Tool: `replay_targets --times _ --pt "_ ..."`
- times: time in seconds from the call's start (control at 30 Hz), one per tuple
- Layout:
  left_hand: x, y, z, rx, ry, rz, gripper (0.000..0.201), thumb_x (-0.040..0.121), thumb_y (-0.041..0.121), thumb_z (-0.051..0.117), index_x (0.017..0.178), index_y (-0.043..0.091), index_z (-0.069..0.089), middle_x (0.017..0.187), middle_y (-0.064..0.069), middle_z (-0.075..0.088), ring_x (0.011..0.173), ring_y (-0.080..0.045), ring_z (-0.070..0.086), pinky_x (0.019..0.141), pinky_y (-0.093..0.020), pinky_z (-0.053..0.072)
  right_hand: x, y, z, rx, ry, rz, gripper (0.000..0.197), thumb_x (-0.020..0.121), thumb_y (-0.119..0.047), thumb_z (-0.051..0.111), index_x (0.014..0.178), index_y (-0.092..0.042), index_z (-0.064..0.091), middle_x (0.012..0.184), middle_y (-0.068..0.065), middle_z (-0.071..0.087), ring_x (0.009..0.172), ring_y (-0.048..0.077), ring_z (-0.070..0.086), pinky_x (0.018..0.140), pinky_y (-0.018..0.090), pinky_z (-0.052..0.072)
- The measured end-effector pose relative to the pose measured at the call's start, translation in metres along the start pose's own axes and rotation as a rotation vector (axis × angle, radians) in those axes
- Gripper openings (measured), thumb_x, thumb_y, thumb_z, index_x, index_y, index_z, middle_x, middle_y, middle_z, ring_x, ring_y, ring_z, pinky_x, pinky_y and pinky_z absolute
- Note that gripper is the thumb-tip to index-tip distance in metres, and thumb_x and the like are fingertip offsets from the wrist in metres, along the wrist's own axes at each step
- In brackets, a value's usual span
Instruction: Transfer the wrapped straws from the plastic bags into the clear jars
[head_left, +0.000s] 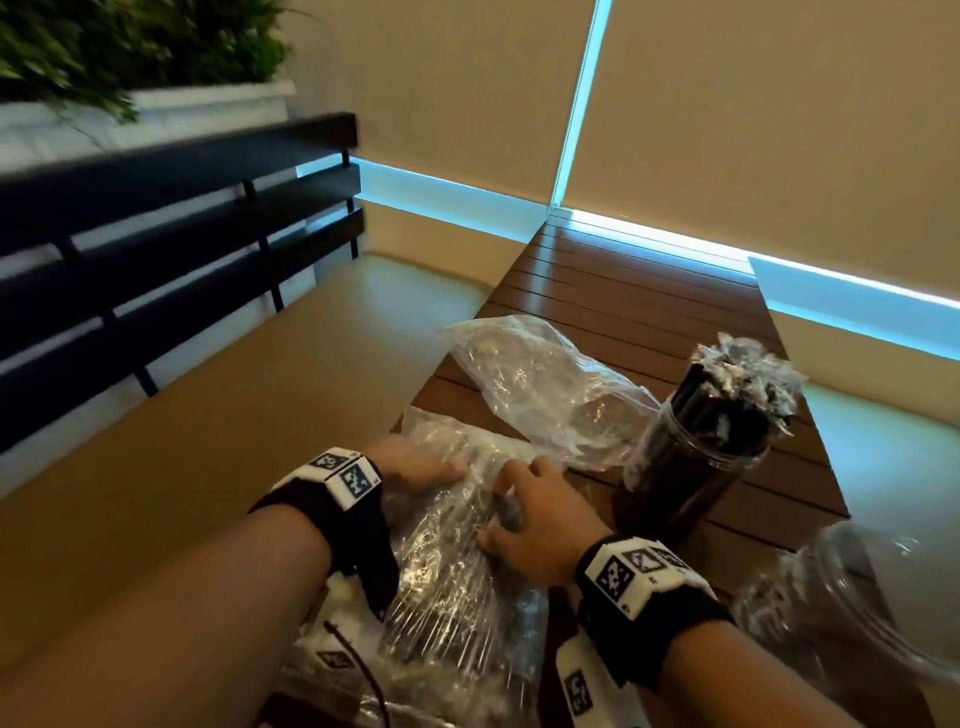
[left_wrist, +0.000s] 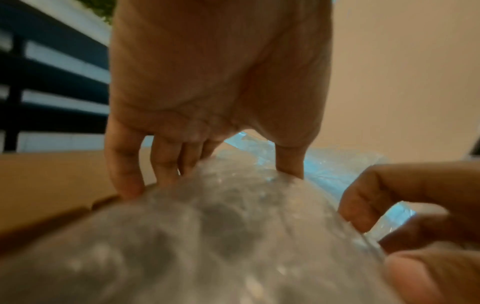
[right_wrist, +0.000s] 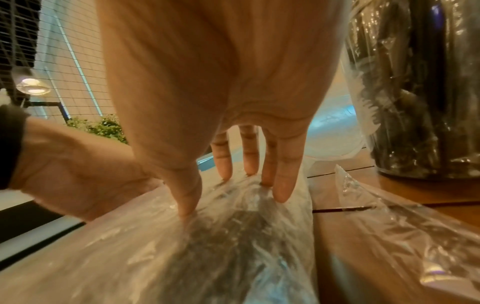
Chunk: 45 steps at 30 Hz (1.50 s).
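Crinkly clear plastic bag (head_left: 457, 571) bulges under left hand (head_left: 415, 470) and right hand (head_left: 535, 525).

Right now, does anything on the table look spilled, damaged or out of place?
Nothing looks spilled or damaged. The near bag overhangs the table edge under the left hand and right hand. An emptier bag lies crumpled beyond it, beside the full jar of straws, standing upright.

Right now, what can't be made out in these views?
- Straw count in the near bag: crinkled glare in the head view, blur in the left wrist view.
- Second jar: cut off by the head view's right edge, blurred.
- Right hand grip: fingertips sink into plastic, so pinching or pressing is unclear.
- Far bag contents: reflections hide them.
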<state>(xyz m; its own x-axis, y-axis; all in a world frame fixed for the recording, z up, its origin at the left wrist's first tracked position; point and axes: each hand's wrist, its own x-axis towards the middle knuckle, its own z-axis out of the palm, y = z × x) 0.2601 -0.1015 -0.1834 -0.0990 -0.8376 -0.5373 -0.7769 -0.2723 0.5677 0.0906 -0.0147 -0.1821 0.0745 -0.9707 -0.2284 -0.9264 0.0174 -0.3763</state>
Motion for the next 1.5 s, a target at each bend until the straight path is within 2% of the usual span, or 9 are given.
replay_targets --times 0.17,0.37,0.67,0.77,0.93,1.17,1.23,1.33,1.5 --pt "-0.013 0.006 -0.001 -0.282 -0.071 0.007 0.025 0.084 0.017 0.076 0.097 0.0 0.064 0.106 -0.02 0.072 0.097 -0.03 0.07 0.091 -0.042 0.057 -0.006 -0.001 -0.004 0.09 -0.027 0.026 0.04 0.08 -0.044 0.072 0.109 -0.028 0.05 0.113 -0.004 0.043 0.1 0.015 0.052 0.079 0.026 0.046" --pt "-0.063 0.04 -0.04 -0.081 -0.194 0.166 0.028 0.088 0.02 0.071 0.11 0.003 0.068 0.112 -0.015 0.07 0.105 -0.032 0.066 0.096 -0.049 0.052 -0.039 0.004 -0.018 0.326 0.286 0.082 0.034 0.086 -0.049 0.063 0.078 -0.017 0.059 0.073 -0.004 0.061 0.068 0.01 0.056 0.067 0.03 0.049" --pt "-0.131 0.082 -0.129 -0.696 -0.058 0.289 0.022 0.094 0.023 0.061 0.104 0.006 0.07 0.096 -0.013 0.068 0.084 -0.028 0.062 0.085 -0.043 0.05 -0.093 -0.005 -0.075 0.76 0.31 0.203 0.073 0.072 -0.085 0.043 0.101 -0.021 0.061 0.095 -0.002 0.067 0.083 0.013 0.064 0.076 0.03 0.053" --pt "-0.131 0.092 -0.132 -0.958 0.055 0.393 0.03 0.094 0.023 0.06 0.118 0.009 0.067 0.117 -0.015 0.069 0.108 -0.033 0.065 0.095 -0.052 0.051 -0.111 -0.015 -0.096 1.244 0.209 0.18 0.044 0.09 -0.058 0.053 0.109 -0.02 0.064 0.095 0.007 0.07 0.081 0.023 0.067 0.073 0.038 0.055" --pt "-0.086 0.097 -0.113 -1.142 0.131 0.427 0.055 0.078 0.039 0.071 0.125 0.013 0.063 0.12 -0.015 0.07 0.103 -0.033 0.07 0.092 -0.058 0.052 -0.113 -0.01 -0.125 1.574 0.418 0.046 0.013 0.092 -0.001 0.058 0.104 0.0 0.065 0.085 0.014 0.068 0.073 0.02 0.064 0.069 0.033 0.057" --pt "-0.058 0.104 -0.063 -0.318 0.327 0.148 0.153 0.032 0.107 0.041 0.151 0.011 0.03 0.157 -0.015 0.03 0.138 -0.038 0.038 0.112 -0.051 0.035 -0.098 0.007 -0.159 1.359 0.746 0.021 0.012 0.092 0.0 0.061 0.102 -0.001 0.066 0.095 0.011 0.073 0.082 0.021 0.072 0.072 0.032 0.06" --pt "-0.074 0.113 -0.051 -0.157 0.412 0.26 0.119 0.061 0.092 0.053 0.145 0.009 0.038 0.151 -0.02 0.031 0.135 -0.037 0.04 0.111 -0.046 0.036 -0.092 0.008 -0.157 1.22 0.72 0.055 0.01 0.091 -0.002 0.063 0.097 -0.006 0.07 0.094 0.006 0.074 0.087 0.02 0.073 0.075 0.033 0.06" --pt "-0.11 0.132 -0.032 -0.021 0.381 0.711 0.039 0.083 0.055 0.067 0.097 0.019 0.067 0.111 -0.003 0.062 0.102 -0.019 0.061 0.087 -0.032 0.05 -0.082 0.011 -0.145 1.076 0.674 0.132 0.006 0.087 -0.007 0.069 0.091 -0.01 0.072 0.088 0.004 0.075 0.084 0.022 0.073 0.079 0.043 0.061" --pt "-0.122 0.157 -0.013 0.277 0.107 0.934 0.032 0.077 0.046 0.078 0.072 0.021 0.058 0.072 0.007 0.061 0.067 -0.007 0.054 0.061 -0.021 0.039 -0.068 0.009 -0.148 1.03 0.717 0.182 0.011 0.077 -0.009 0.078 0.079 -0.003 0.069 0.075 0.013 0.072 0.073 0.033 0.07 0.071 0.054 0.059"
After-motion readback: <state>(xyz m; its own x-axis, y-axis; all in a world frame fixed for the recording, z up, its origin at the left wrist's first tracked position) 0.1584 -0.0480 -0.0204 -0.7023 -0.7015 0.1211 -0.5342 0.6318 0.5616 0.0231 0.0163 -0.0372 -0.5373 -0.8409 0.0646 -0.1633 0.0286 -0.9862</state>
